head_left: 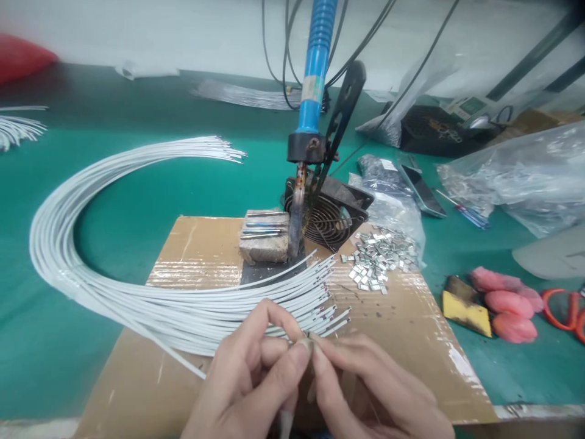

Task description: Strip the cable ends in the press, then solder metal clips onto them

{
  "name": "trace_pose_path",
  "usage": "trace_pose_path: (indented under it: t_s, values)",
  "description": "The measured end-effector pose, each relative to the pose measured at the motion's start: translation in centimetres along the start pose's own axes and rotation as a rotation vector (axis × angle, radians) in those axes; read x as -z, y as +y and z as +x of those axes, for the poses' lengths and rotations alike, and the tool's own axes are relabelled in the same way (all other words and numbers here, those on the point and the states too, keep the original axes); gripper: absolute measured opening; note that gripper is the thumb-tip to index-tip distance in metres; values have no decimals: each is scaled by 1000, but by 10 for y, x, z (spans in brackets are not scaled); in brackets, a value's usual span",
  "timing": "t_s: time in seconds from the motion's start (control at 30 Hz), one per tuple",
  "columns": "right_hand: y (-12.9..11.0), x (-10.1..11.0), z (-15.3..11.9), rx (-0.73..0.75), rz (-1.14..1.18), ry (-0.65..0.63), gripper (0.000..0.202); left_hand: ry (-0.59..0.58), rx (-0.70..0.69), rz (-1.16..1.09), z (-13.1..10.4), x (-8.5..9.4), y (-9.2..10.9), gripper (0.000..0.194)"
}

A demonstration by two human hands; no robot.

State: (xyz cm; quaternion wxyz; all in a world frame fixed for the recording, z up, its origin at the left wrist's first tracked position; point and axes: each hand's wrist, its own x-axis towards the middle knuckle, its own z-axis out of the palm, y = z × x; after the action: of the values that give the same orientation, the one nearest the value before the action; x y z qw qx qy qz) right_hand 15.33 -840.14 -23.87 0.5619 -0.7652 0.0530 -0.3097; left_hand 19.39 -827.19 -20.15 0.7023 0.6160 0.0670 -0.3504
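A: What are the hands on?

B: Both meet at one tiny piece near the front edge of the cardboard sheet (411, 341). The left hand (247, 378) and the right hand (365, 390) have thumb and forefinger tips pressed together over it. It is too small to name for sure; it sits right at the stripped ends of the white wires (137, 305).

A: So each grip is clenched?

B: Each is pinched shut on that small piece, as far as the view shows. The other fingers of the left hand rest curled on the wire bundle.

A: Where does the bundle run?

B: It crosses the cardboard just beyond the fingertips, then sweeps left off the sheet, loops round over the green counter (59, 341) and ends with its far tips pointing right, behind the cardboard.

A: And past the wire ends?

B: A heap of little metal clips (379, 259) lies on the right part of the cardboard. Near the middle of its far edge stands a grey block (264, 241) with a few metal strips on top, and just beside it the tip of a soldering iron (315, 79) with a blue handle comes down, held in a black bracket. A small black fan (333, 216) sits right behind the tip.

A: Anything off the cardboard?

B: To the right on the counter, a yellow sponge (466, 308), pink pieces (503, 305), red-handled scissors (564, 308), and clear plastic bags (525, 177) farther back.
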Motion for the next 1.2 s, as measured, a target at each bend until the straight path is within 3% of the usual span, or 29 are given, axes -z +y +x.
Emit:
trace_pose_path:
  t_s: [0.07,0.13,0.23,0.3,0.43,0.53,0.8,0.87,0.97,1.1,1.2]
  values:
    - [2,11,11,-109,65,-213,22,36,48,-71,0,1,4,44]
    - [1,23,22,-267,139,-325,15,55,39,-82,2,3,5,46]
    - [0,30,30,-485,201,-280,25,37,-6,-94,6,5,1,45]
    - [0,30,31,-528,189,-307,39,13,-26,-96,8,7,-2,41]
    - [0,25,33,-459,151,-456,51,21,-44,-30,11,7,-3,36]
    - [-2,21,35,-386,120,-528,47,13,-18,-25,10,4,1,35]
    - [-6,10,25,-220,52,-465,33,60,7,-21,11,-3,8,37]
    - [-1,13,28,-225,50,-502,35,67,-9,21,13,-2,8,36]
    - [15,26,45,-258,-76,-470,42,84,-32,64,17,2,9,36]
    - [46,46,82,-287,-377,-250,28,138,-61,52,19,8,12,37]
    - [62,48,107,-253,-534,-300,15,144,-55,13,19,10,13,36]
